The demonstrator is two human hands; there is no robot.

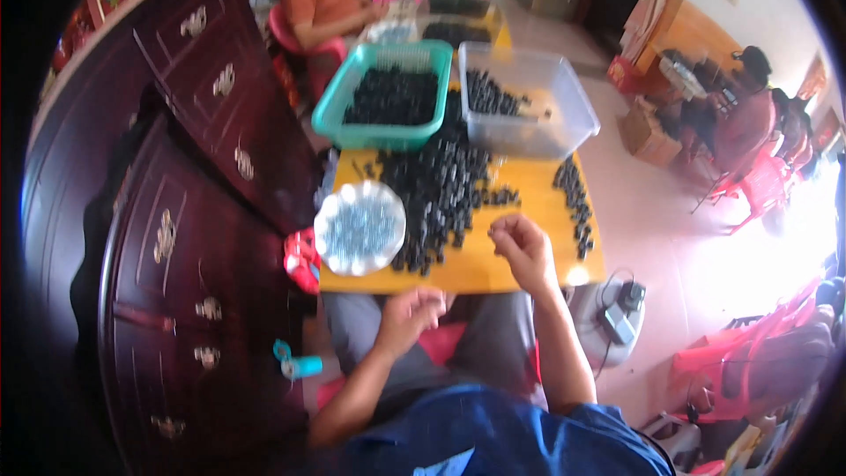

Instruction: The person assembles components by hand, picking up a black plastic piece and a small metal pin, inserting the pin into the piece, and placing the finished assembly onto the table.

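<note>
My right hand [526,251] is above the yellow table [520,275], its thumb and fingers pinched together on something too small to make out. Lower down, at the table's front edge over my lap, my left hand [411,317] has its fingers curled together; what they hold, if anything, cannot be made out. A heap of small black parts [441,189] spreads across the middle of the tabletop. To its left sits a white scalloped plate [324,242] full of small bluish, shiny pieces. A narrower line of black parts [575,207] runs along the right edge.
At the table's far end stand a green basket [328,119] and a clear plastic bin [577,128], both with black parts inside. A dark wooden cabinet [194,238] rises close on my left. Beyond the table sits another person [313,4] in an orange shirt.
</note>
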